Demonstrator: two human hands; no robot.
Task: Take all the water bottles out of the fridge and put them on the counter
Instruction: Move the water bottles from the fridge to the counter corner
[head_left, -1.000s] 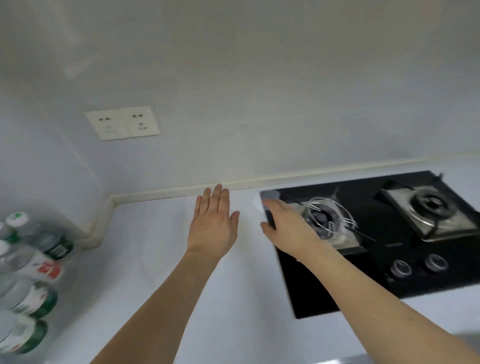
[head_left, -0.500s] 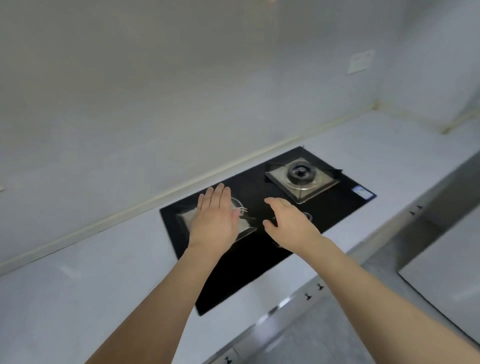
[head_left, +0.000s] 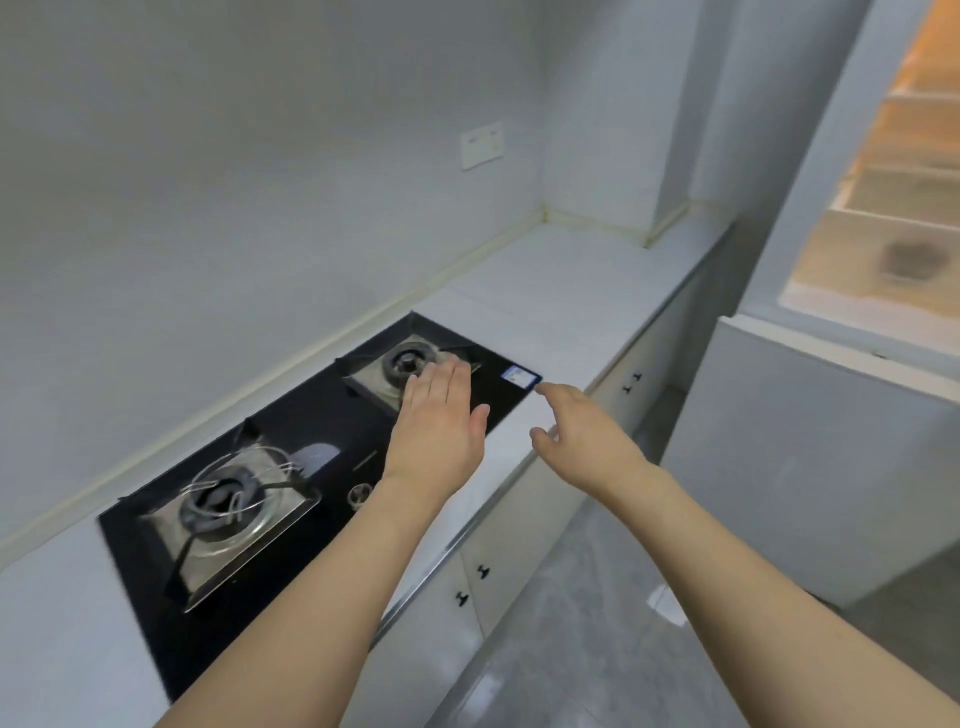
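Both my hands are held out in front of me and hold nothing. My left hand (head_left: 439, 415) is flat, fingers straight and together, above the black gas hob (head_left: 322, 441) near its right burner. My right hand (head_left: 582, 431) is relaxed with loose fingers, over the front edge of the white counter (head_left: 571, 296). The open fridge (head_left: 883, 218) shows at the far right, its lit shelves blurred; I cannot make out any bottle on them. No water bottle is in view.
The hob has two burners and knobs at its front. Below the counter are white cabinet doors (head_left: 498, 525) with small dark handles. A white fridge door or panel (head_left: 810, 452) stands at the right over grey floor tiles. A wall socket (head_left: 483, 144) is above the counter.
My view has swung right: the bottles lying at the counter's left end have left the frame and the fridge has come in at the right. Both hands stay empty and outstretched.
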